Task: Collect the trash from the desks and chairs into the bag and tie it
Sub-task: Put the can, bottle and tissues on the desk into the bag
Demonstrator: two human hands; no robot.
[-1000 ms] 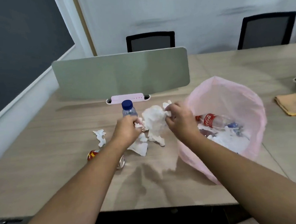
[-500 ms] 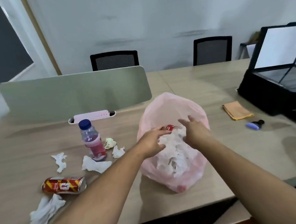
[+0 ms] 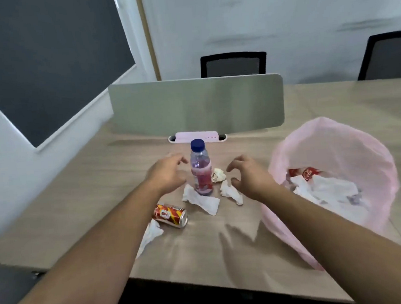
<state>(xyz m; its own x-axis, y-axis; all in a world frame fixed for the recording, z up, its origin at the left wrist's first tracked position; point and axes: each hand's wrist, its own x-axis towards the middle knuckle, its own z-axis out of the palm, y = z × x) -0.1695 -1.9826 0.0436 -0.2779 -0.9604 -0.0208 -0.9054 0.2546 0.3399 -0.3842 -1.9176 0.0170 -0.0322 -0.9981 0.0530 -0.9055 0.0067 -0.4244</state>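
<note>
A clear bottle (image 3: 201, 173) with a blue cap and pink label stands upright on the desk. My left hand (image 3: 166, 174) hovers just left of it, fingers apart and empty. My right hand (image 3: 250, 179) hovers to its right, fingers curled open, above a crumpled tissue (image 3: 230, 192) and next to a small paper ball (image 3: 218, 175). Another tissue (image 3: 203, 200) lies at the bottle's foot. A red and yellow can (image 3: 170, 215) lies on its side nearer me, with a tissue (image 3: 150, 235) beside it. The open pink bag (image 3: 351, 146) at right holds white tissues and a red-labelled bottle (image 3: 306, 174).
A grey divider panel (image 3: 196, 107) stands across the desk behind the bottle, with a pink strip in a white holder (image 3: 197, 137) at its base. Two black chairs (image 3: 233, 64) stand beyond the desk. The near desk edge (image 3: 204, 282) runs below my arms.
Both hands have left the bag, where they dropped a wad of tissues, and moved left to either side of the bottle. The view has swung back to the left.
</note>
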